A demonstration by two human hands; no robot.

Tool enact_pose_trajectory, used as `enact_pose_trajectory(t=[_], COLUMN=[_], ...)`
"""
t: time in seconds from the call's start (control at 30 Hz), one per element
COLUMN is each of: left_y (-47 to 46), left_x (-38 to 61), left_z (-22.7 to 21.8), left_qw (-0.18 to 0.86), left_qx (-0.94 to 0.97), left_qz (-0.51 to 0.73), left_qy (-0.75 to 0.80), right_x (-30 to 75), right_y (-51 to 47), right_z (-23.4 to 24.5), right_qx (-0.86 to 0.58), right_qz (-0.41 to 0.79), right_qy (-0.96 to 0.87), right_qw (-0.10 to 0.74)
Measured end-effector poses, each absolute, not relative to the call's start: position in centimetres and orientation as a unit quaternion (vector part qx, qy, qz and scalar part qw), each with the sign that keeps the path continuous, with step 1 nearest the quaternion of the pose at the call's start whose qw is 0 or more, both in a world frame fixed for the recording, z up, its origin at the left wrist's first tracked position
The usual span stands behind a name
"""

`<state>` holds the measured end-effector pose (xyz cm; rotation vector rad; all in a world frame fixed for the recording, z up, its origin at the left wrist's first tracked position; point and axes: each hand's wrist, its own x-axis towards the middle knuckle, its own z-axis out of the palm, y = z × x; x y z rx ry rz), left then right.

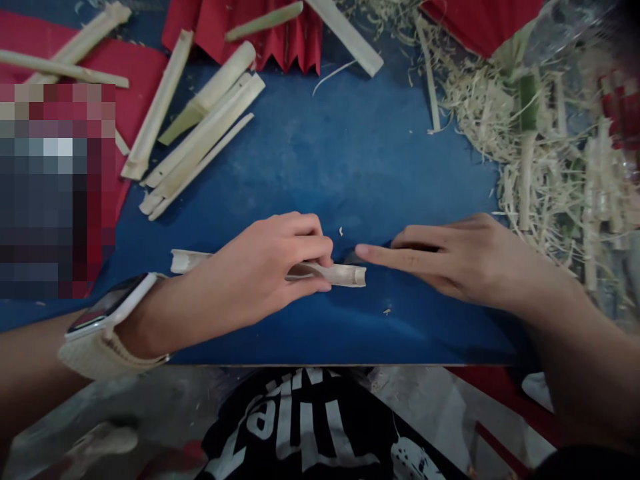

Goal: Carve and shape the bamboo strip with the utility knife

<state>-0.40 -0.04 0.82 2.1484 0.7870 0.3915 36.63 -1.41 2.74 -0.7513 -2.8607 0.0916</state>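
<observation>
In the head view, my left hand (pixel 285 257) is closed around a split bamboo strip (pixel 350 275), thumb on the near side and fingers on the far side. The strip lies hollow side up, low over the blue tabletop, its left end (pixel 187 261) showing beyond my wrist. My right hand (pixel 450 260) is just right of the strip, apart from its end. Its index finger stretches along what looks like a dark knife blade (pixel 354 257), the other fingers curled round a grip that they mostly hide.
Several split bamboo pieces (pixel 205 140) lie at the upper left, some on red paper (pixel 145 87). Pleated red paper (pixel 245 40) sits at the back. Pale bamboo shavings (pixel 540 167) are heaped on the right. The blue table (pixel 320 340) has its edge close to my body.
</observation>
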Motion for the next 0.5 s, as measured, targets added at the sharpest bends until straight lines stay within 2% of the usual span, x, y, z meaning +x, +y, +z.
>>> enact_pose_trajectory(t=[0.07, 0.23, 0.37, 0.5], left_y=[-0.2, -0.2, 0.0, 0.4], left_x=[-0.5, -0.4, -0.4, -0.2], left_z=[1.0, 1.3, 1.3, 1.4], left_qw=[0.389, 0.385, 0.386, 0.382], left_qx=[0.851, 0.846, 0.848, 0.852], left_qz=[0.158, 0.172, 0.167, 0.172], left_qy=[0.316, 0.326, 0.321, 0.313], right_x=[36.5, 36.4, 36.4, 36.7], right_y=[-1.7, -1.9, -1.5, -1.3], right_z=[2.3, 2.8, 3.4, 3.6], right_qx=[-0.255, -0.264, -0.26, -0.269], right_qz=[0.022, 0.047, 0.073, 0.093], right_qy=[-0.961, -0.962, -0.959, -0.955], right_qw=[0.103, 0.06, 0.088, 0.083])
